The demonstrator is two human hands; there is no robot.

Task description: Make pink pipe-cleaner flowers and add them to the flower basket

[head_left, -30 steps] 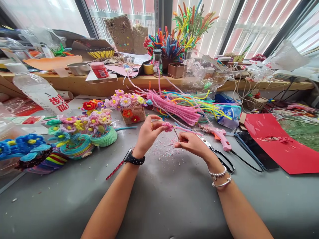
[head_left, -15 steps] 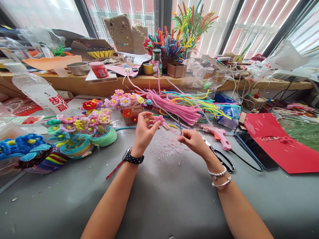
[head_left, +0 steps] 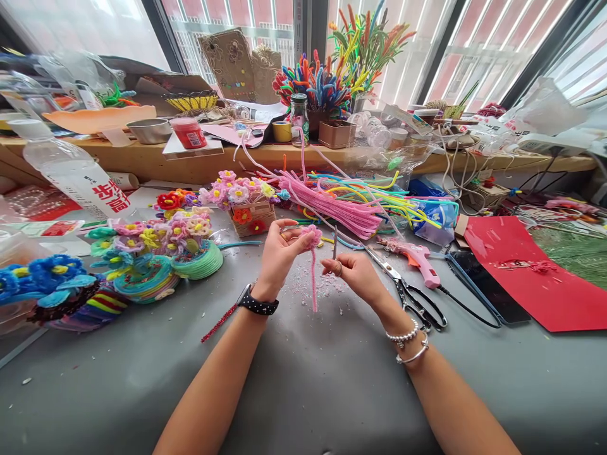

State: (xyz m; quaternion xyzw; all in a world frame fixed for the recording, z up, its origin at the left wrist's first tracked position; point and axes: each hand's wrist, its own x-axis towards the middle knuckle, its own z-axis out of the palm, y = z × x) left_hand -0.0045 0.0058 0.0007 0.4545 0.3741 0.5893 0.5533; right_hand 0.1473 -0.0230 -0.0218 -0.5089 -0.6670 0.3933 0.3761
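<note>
My left hand point(head_left: 281, 256) pinches a pink fuzzy pipe-cleaner flower point(head_left: 310, 236) between thumb and fingers, and a single pink stem point(head_left: 313, 281) hangs straight down from it. Just to the right, my right hand point(head_left: 355, 272) is closed around small scissors point(head_left: 335, 241), their dark, slim blades pointing up. The handles are mostly hidden in the fingers. Blades and flower are a small gap apart. Pink and white fluff clippings point(head_left: 327, 287) lie on the grey table point(head_left: 303, 379) under both hands.
Large scissors point(head_left: 408, 291), a pink glue gun point(head_left: 422, 262) and a phone point(head_left: 486, 291) lie on the right by red card point(head_left: 535, 272). Behind my hands is a pink pipe-cleaner bundle point(head_left: 332, 205). Flower-filled pots point(head_left: 196, 258) and a plastic bottle point(head_left: 76, 170) stand left.
The flower has turned, and its stem, earlier slanting toward my right hand, now hangs down. My right hand has moved slightly left with the small scissors, uncovering more of the large scissors.
</note>
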